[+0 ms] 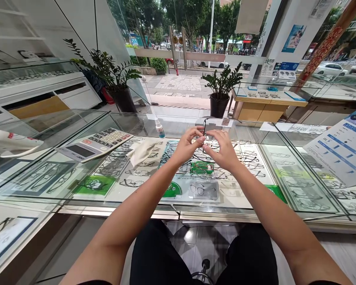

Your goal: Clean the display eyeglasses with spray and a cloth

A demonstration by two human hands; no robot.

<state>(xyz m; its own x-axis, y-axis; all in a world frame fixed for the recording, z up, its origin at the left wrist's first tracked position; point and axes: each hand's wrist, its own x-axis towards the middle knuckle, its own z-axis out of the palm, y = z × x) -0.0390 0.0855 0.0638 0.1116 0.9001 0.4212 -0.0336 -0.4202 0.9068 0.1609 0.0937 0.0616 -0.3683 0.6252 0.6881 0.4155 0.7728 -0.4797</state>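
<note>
Above the glass counter (195, 208) a pair of dark-framed eyeglasses (204, 125) is held up, seen nearly edge-on. My left hand (190, 145) pinches it from the left, thumb and fingers closed together. From the other side my right hand (222, 149) grips it with thumb and forefinger. The fingers hide most of the frame. Beneath the hands, rows of eyeglasses lie in the display case, with a green card (201, 168) among them. A spray bottle (159, 129) stands on the glass just beyond my left hand, and a crumpled beige cloth (141, 152) lies to its left.
A large calculator (96, 144) rests on the counter at the left, near a white object (13, 142) with red marks. On the right stands a printed board (342, 148). Potted plants (220, 101) and a lower display counter (262, 107) are beyond, before the glass front.
</note>
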